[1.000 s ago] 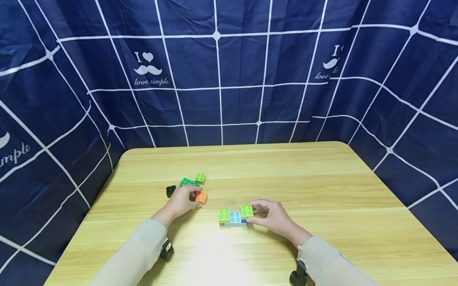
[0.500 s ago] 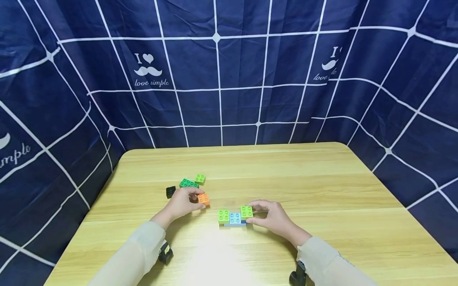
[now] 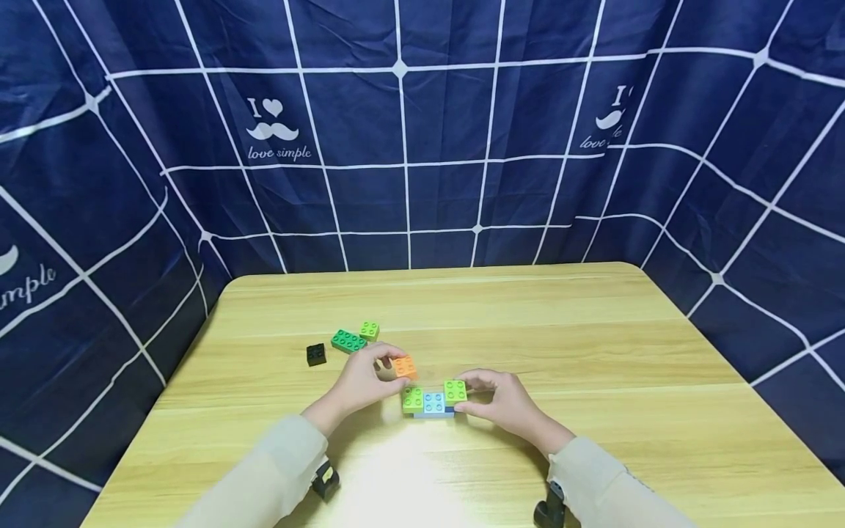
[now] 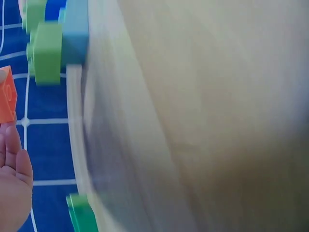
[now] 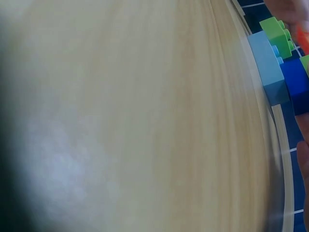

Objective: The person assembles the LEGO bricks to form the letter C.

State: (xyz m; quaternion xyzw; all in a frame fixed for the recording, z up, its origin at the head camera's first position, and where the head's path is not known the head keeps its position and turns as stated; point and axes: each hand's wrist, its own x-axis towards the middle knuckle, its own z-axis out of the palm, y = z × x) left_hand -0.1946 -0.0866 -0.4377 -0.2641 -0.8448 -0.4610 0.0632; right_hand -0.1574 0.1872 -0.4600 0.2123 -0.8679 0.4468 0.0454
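Note:
My left hand (image 3: 366, 378) pinches an orange toy building brick (image 3: 405, 367) between thumb and fingers. That brick hangs just above and behind the left lime-green brick (image 3: 412, 400) of a small assembly. The assembly has a light blue brick (image 3: 433, 402) as its base, a lime-green brick on its left end, and a dark blue brick (image 5: 297, 86) on its right. On top of the dark blue one sits another lime-green brick (image 3: 455, 391). My right hand (image 3: 505, 402) grips this right end, thumb in front and fingers behind. In the left wrist view the orange brick (image 4: 7, 95) is beside the assembly, apart from it.
Farther back on the left of the wooden table (image 3: 568, 323) lie a black brick (image 3: 316, 355), a dark green brick (image 3: 348, 340) and a lime-green brick (image 3: 370, 331). A dark blue curtain (image 3: 436, 191) with white lines surrounds the table's back and sides.
My left hand has carried the orange brick rightward from near the loose bricks to above the assembly's left end. The right hand and assembly have stayed in place.

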